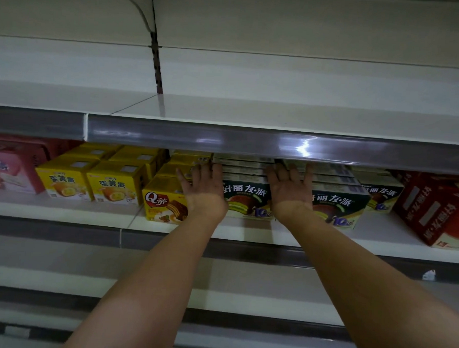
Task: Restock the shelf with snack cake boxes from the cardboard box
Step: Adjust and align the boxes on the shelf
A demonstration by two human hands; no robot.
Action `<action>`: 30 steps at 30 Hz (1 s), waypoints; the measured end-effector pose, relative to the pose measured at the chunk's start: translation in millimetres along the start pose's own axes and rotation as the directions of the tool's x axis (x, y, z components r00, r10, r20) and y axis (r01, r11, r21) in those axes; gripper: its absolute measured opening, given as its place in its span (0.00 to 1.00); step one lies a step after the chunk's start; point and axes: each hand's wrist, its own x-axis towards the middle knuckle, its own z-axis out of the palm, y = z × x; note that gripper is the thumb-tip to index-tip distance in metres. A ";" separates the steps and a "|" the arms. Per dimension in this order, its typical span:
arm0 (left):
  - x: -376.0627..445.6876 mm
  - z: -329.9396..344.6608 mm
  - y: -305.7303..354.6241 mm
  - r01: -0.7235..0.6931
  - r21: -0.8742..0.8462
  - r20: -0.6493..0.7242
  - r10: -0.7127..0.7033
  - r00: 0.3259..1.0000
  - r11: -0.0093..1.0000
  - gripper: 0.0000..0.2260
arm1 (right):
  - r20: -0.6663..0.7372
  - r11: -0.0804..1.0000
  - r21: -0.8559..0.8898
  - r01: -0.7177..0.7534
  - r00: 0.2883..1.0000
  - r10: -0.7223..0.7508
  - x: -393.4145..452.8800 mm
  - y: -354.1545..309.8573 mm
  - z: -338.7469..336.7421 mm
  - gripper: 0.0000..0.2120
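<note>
I have both hands flat and released, left hand (205,182) and right hand (291,186), either side of the dark green cake box (244,194) on the shelf (246,232); I'd square it gently; cardboard box unseen.

Dark green snack cake boxes (246,196), yellow boxes (89,179), red boxes (434,211).

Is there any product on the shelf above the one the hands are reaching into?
No: the upper shelf shows only bare white surface, while both hands reach the dark green boxes below.
</note>
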 end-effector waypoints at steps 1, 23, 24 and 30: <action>-5.3 -1.9 -3.5 -0.007 -0.057 -0.025 0.006 1.000 0.998 0.33 | -0.053 1.000 0.023 0.015 0.998 -0.014 -1.7 -2.5 1.4 0.36; -12.8 -1.6 -159.6 -0.044 -0.368 0.203 0.126 0.971 0.929 0.42 | -0.245 0.901 0.362 0.239 0.957 -0.155 -30.3 -149.8 -17.3 0.27; -11.0 0.5 -162.1 -0.063 -0.379 0.199 0.147 0.969 0.923 0.41 | -0.218 0.905 0.378 0.196 0.969 -0.119 -29.7 -153.7 -17.8 0.27; 1.5 4.6 -162.3 -0.085 -0.446 0.199 0.191 0.961 0.891 0.38 | -0.040 0.865 0.491 -0.104 0.989 0.142 -27.8 -165.2 -24.0 0.25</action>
